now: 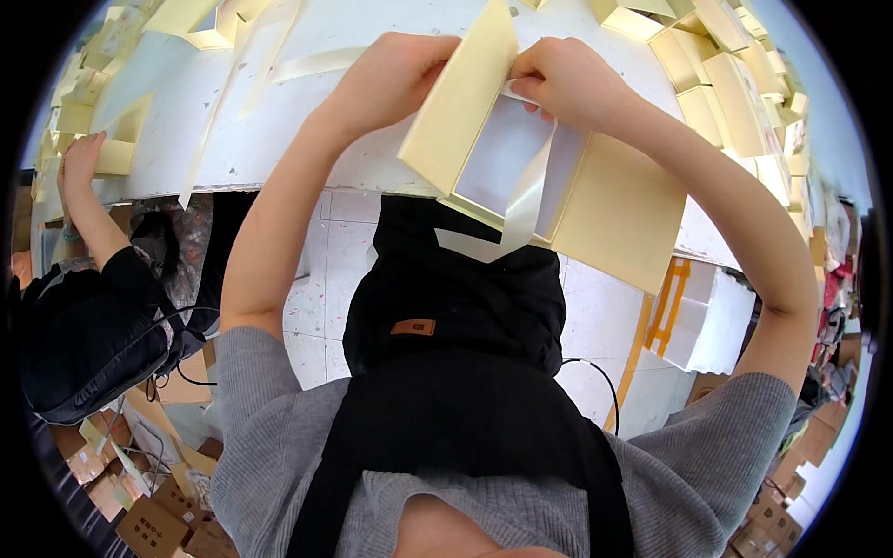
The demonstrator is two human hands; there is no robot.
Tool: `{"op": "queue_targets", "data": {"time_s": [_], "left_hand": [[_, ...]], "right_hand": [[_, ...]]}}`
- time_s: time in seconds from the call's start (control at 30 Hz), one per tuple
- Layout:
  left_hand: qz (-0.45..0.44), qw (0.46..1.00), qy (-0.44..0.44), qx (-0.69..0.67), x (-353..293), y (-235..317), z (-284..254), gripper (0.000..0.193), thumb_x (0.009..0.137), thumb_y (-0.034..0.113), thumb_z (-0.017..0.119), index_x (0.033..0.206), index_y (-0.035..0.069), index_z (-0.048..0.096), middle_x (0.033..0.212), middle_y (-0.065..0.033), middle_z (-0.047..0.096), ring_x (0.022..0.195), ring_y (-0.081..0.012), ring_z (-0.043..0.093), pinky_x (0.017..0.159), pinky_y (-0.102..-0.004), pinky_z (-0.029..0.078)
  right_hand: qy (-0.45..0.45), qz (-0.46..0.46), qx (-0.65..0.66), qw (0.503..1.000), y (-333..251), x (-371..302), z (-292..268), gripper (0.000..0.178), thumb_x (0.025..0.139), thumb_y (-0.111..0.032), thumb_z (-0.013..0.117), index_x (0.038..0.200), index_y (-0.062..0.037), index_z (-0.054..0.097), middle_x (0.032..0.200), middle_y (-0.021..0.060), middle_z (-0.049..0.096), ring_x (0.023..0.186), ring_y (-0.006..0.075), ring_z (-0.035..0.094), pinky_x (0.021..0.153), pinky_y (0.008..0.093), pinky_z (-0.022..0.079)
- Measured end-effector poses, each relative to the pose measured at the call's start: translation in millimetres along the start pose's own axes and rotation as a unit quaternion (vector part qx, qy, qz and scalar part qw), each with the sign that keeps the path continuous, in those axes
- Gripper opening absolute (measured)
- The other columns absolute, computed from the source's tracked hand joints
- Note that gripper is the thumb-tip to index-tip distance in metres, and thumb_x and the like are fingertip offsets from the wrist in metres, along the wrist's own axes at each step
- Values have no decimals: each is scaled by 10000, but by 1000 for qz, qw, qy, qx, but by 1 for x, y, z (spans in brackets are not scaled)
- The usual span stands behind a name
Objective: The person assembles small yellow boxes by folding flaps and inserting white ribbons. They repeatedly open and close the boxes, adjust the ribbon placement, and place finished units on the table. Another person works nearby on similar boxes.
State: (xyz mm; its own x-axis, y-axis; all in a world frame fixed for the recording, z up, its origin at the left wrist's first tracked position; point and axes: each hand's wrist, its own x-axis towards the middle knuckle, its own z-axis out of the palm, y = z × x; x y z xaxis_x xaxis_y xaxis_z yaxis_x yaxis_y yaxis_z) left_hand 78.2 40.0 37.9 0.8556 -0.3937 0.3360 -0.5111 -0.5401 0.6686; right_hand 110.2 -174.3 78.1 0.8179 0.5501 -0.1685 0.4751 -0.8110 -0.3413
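Observation:
A pale yellow box (450, 203) with a white inside is tilted at the table's front edge, its two flaps spread apart. My left hand (402, 76) is closed at the outer side of the raised left flap (465, 98); its fingertips are partly hidden behind that panel. At the far inner edge of the box, my right hand (572, 82) has its fingers curled in a pinch on a white satin ribbon (528, 197). The ribbon runs through the opening and its loose end hangs over the near edge, above my black apron (456, 279). The right flap (628, 219) slopes down to the right.
Several pale yellow boxes (712, 84) are heaped at the table's right. More ribbon strips (321, 63) lie on the white table (363, 172). On the left a co-worker's hand (82, 158) touches another box (116, 153). A white foam container (712, 316) stands below the table.

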Motion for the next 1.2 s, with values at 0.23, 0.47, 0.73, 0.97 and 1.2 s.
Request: {"op": "queue_targets", "data": {"time_s": [0.23, 0.47, 0.73, 0.97, 1.2], "left_hand": [[80, 922, 168, 339, -13, -37, -2, 212, 812, 82, 629, 1020, 52, 658, 968, -106, 689, 858, -300, 644, 756, -407, 504], [103, 952, 250, 139, -108, 124, 29, 161, 763, 28, 675, 887, 15, 574, 828, -116, 650, 656, -228, 618, 565, -303, 504], [-152, 948, 132, 245, -21, 114, 97, 286, 726, 20, 666, 942, 34, 478, 688, -105, 600, 673, -289, 675, 564, -358, 518], [39, 992, 117, 17, -78, 109, 43, 337, 674, -103, 531, 1001, -28, 497, 747, -134, 647, 657, -265, 679, 590, -338, 546], [-70, 996, 9, -49, -164, 131, -90, 266, 671, -106, 530, 886, -88, 685, 759, -179, 697, 624, -220, 705, 614, -252, 558]], "right_hand": [[-138, 29, -33, 990, -9, 6, -7, 91, 778, -23, 557, 714, 41, 565, 636, 123, 630, 535, 199, 636, 516, 331, 515], [-171, 104, 61, 978, -12, 4, -9, 104, 767, -43, 585, 718, 43, 554, 615, 121, 612, 493, 185, 611, 435, 300, 479], [-185, 137, 57, 971, -16, 16, -17, 337, 714, -49, 618, 1044, 15, 589, 651, 84, 573, 505, 171, 531, 423, 384, 361], [-136, 32, -85, 987, -9, 15, -4, 332, 691, 20, 580, 1021, 8, 613, 760, 148, 634, 600, 276, 632, 532, 429, 487], [-79, -60, -211, 972, -16, 5, -1, 288, 720, 53, 560, 986, -6, 650, 821, 169, 665, 821, 336, 660, 644, 425, 534]]}}
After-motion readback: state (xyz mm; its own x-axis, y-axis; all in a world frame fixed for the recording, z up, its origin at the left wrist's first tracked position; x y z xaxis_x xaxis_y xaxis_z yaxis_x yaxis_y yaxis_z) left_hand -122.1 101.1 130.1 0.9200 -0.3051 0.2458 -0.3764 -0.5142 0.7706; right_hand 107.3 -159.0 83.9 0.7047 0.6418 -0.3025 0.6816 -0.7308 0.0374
